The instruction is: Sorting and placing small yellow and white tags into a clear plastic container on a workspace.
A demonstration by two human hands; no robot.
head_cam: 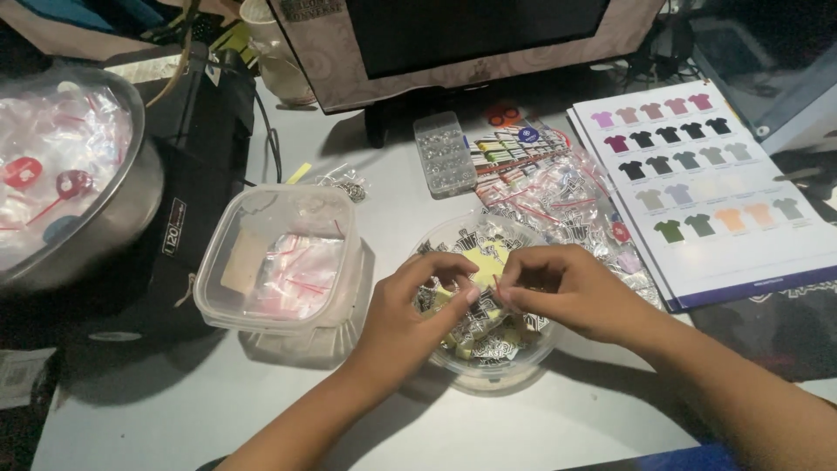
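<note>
Here, lower centre, my left hand (417, 301) and right hand (558, 288) pinch one small sticker (488, 292) over the round tub (488, 371); it looks light, floppy, best held by its edges.

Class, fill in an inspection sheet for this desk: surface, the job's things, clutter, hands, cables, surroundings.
Surface: pale grey desk, crowded, dimly lit.
Job's things: round clear tub of black-and-white and yellow stickers; a small clear bag pinched between both hands, mostly hidden.
Clutter: square clear container of small bags; pile of bagged stickers; clear compartment box; shirt colour chart.
Hands: left hand and right hand meet over the tub, fingertips pinching.
Cables: dark cable beside a black device.
Surroundings: metal bowl lined with plastic; monitor behind.
</note>
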